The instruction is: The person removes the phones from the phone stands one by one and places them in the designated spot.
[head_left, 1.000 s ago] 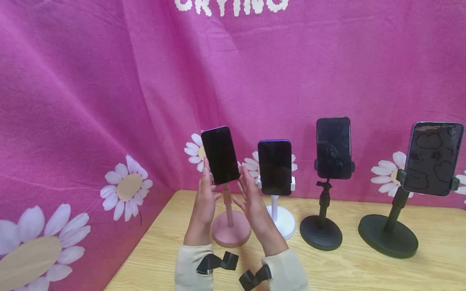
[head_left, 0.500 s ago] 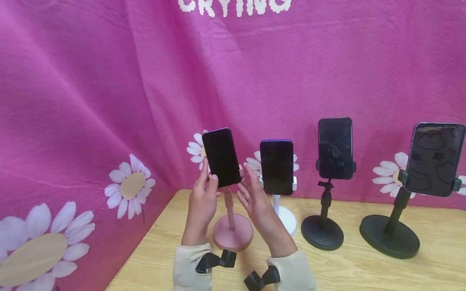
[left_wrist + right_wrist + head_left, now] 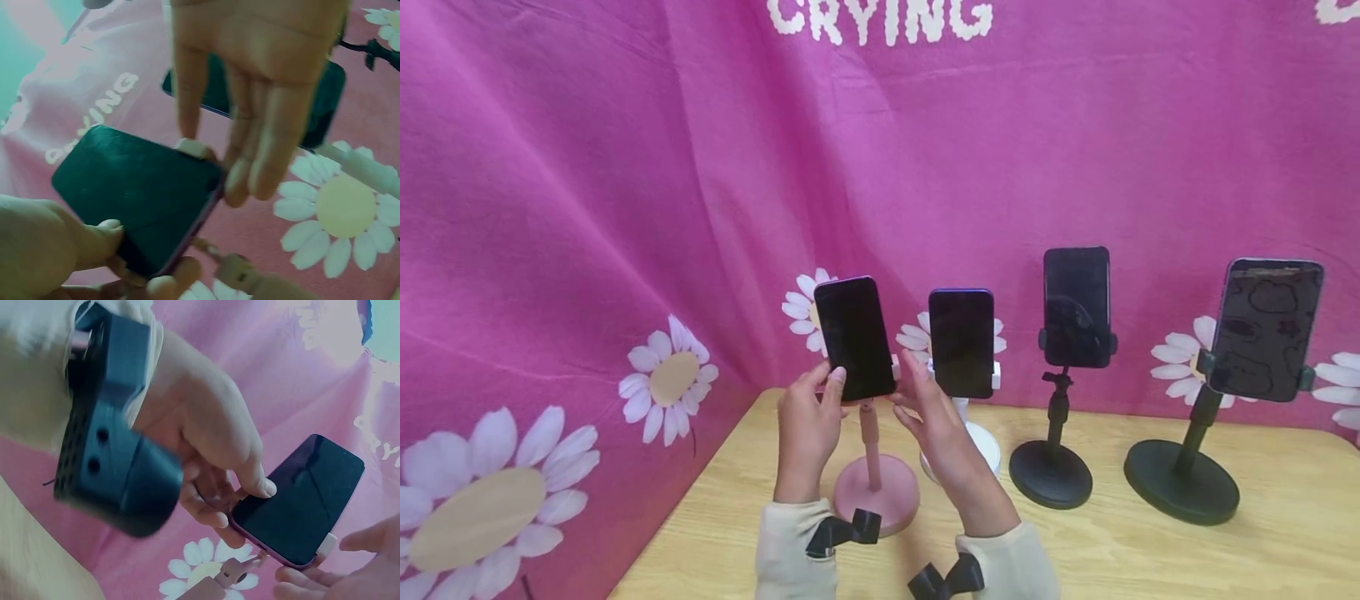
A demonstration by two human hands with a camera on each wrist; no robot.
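Note:
A black-screened phone (image 3: 855, 337) sits tilted on a pink stand (image 3: 887, 487), whose white clamp shows at the phone's right side. My left hand (image 3: 808, 425) pinches the phone's lower left, thumb on the screen edge and fingers behind, as the right wrist view shows of the phone (image 3: 303, 500) and the left hand (image 3: 209, 419). Close to the clamp is my right hand (image 3: 947, 437), its fingers extended; contact cannot be made out. In the left wrist view the right hand (image 3: 262, 56) hangs above the phone (image 3: 140, 194).
To the right stand a phone (image 3: 961, 342) on a white stand, another phone (image 3: 1077, 308) on a black stand and a patterned phone (image 3: 1266, 329) on a dark stand. Behind the wooden table (image 3: 1075, 550) hangs a pink cloth (image 3: 1000, 150) with daisies.
The left phone has come lower and stands a little more upright. My left thumb has moved onto its front edge, and the left hand has come down with it. The head view has shifted slightly.

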